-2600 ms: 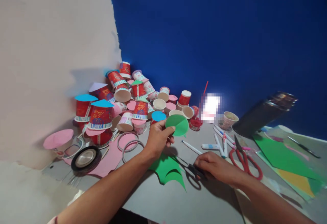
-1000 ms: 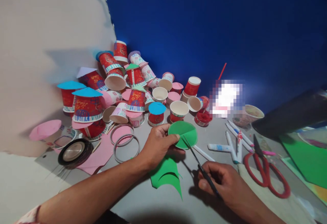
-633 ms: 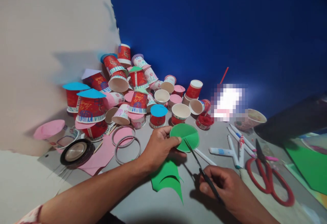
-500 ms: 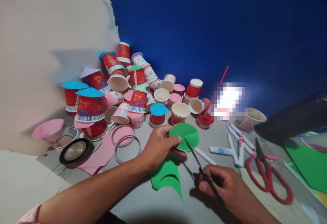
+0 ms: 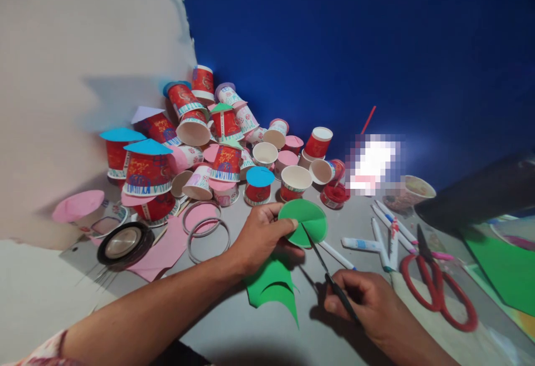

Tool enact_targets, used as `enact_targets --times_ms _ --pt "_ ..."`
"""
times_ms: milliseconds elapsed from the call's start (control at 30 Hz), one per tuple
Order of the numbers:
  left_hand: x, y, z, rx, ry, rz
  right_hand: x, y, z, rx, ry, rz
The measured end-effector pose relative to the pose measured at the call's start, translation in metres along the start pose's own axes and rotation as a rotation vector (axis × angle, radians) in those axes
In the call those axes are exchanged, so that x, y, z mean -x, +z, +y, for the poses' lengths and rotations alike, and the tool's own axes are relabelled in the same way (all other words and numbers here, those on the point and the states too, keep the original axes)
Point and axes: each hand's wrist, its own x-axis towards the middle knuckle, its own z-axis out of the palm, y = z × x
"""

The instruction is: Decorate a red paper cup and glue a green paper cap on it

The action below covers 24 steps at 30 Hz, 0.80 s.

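Note:
A green paper circle (image 5: 309,213) is pinched at its left edge by my left hand (image 5: 263,238), thumb on top. My right hand (image 5: 363,299) grips black-handled scissors (image 5: 321,257), whose blades reach the circle's lower edge. A slit runs from that edge up to around the circle's middle. Below my left hand lies a leftover sheet of green paper (image 5: 271,288) with curved cut-outs. The lower part of the scissors' handle is partly hidden by my right fingers.
Many decorated paper cups (image 5: 148,171) with paper tops are heaped against the walls. Large red-handled scissors (image 5: 437,277) and several markers (image 5: 380,243) lie at the right. Grey rings (image 5: 209,238), pink paper (image 5: 163,252) and a black round lid (image 5: 125,246) lie at the left.
The scissors' blades have drawn back slightly from the circle's middle toward its lower edge, and the slit shows more. My left hand keeps its hold on the paper.

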Motion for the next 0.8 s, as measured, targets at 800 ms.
enact_targets --times_ms 800 --pt "-0.0024 -0.0037 -0.0032 0.025 -0.032 -0.062 0.0043 -0.0003 -0.0033 0.023 -0.013 -0.009"
